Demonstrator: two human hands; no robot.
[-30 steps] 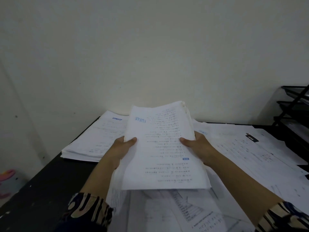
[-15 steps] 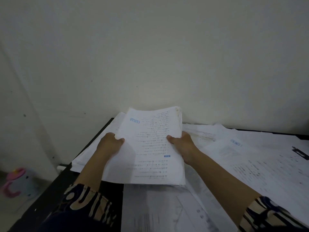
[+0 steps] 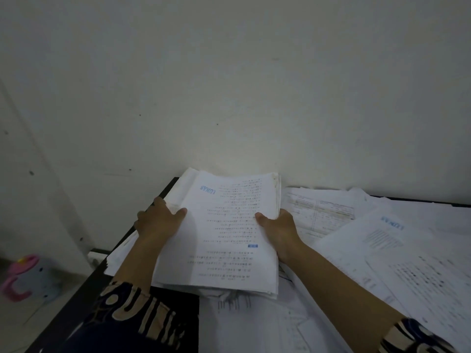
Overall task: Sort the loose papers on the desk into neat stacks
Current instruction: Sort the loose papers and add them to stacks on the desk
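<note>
**Bundle held over the left-corner stack**

The left hand [image 3: 159,221] grips the left edge of a thick bundle of printed sheets [image 3: 224,240], thumb on top and fingers tucked out of sight beneath; the right hand [image 3: 276,226] clasps the right edge the same way, thumb lying on the top page. The bundle sits low over an existing stack [image 3: 186,184] at the far-left corner of the dark bench [image 3: 76,304], close to the wall; whether it rests on that stack or hangs just above it cannot be told. To the right, loose papers [image 3: 382,250] lie fanned and overlapping across the bench, unsorted; on the floor to the left stands a pink-handled cup [image 3: 26,280].

Risks, as a judgement: the bundle's near edge looks uneven, so letting go without squaring could leave a ragged pile; the stack lies close to the bench's left edge, so a careless nudge might tip sheets to the floor; the right forearm crosses the loose papers and could drag them askew.
</note>
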